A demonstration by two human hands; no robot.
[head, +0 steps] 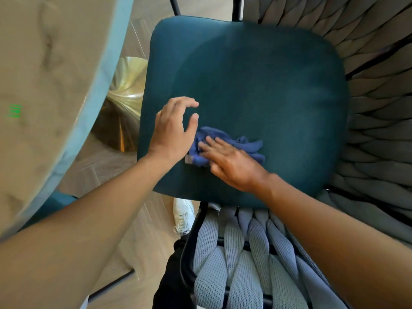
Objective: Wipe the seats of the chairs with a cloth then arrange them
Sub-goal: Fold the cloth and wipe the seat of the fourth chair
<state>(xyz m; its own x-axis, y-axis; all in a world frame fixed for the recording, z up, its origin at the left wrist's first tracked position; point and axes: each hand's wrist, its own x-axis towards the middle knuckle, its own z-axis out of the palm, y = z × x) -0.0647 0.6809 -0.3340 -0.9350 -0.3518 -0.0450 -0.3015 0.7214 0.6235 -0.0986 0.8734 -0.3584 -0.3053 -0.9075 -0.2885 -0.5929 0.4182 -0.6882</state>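
A teal padded chair seat (256,85) fills the middle of the view, with a woven grey backrest (234,253) curving round its near and right sides. A crumpled blue cloth (236,143) lies on the seat near its front left. My right hand (231,161) presses flat on the cloth with straight fingers. My left hand (174,130) hovers just left of the cloth, fingers relaxed and spread, holding nothing; its thumb is close to the cloth's edge.
A round table (44,97) with a pale blue rim stands at the left, its gold pedestal base (124,108) on the wooden floor next to the chair. My white shoe (184,215) is under the seat's near edge.
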